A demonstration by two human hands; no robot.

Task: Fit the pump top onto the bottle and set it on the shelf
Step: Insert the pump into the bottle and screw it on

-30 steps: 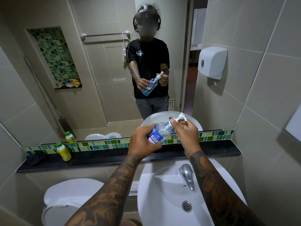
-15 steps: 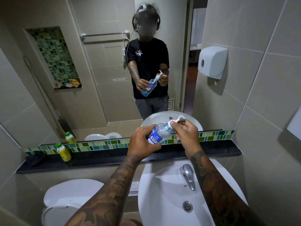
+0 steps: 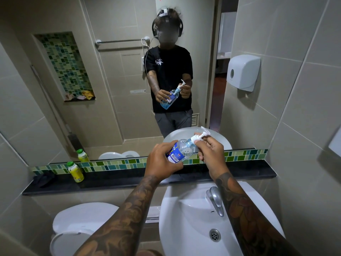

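Note:
A clear plastic bottle [image 3: 181,150] with a blue label and blue liquid is tilted, its neck pointing up and to the right, above the black shelf [image 3: 129,179]. My left hand [image 3: 162,162] grips its body from the left. The white pump top [image 3: 200,136] sits at the bottle's neck, and my right hand [image 3: 210,153] pinches its collar with thumb and fingertips. The nozzle points up and right. The mirror shows the same bottle and both hands from the front.
A yellow bottle with a green cap [image 3: 75,171] and a dark object [image 3: 44,179] stand at the shelf's left end. Below are a white basin [image 3: 186,222] with a chrome tap [image 3: 215,201] and a toilet [image 3: 77,226]. A white dispenser [image 3: 243,72] hangs on the right wall.
My right hand has shifted its fingers around the pump's collar and the nozzle has turned. The bottle stays in the same spot in my left hand.

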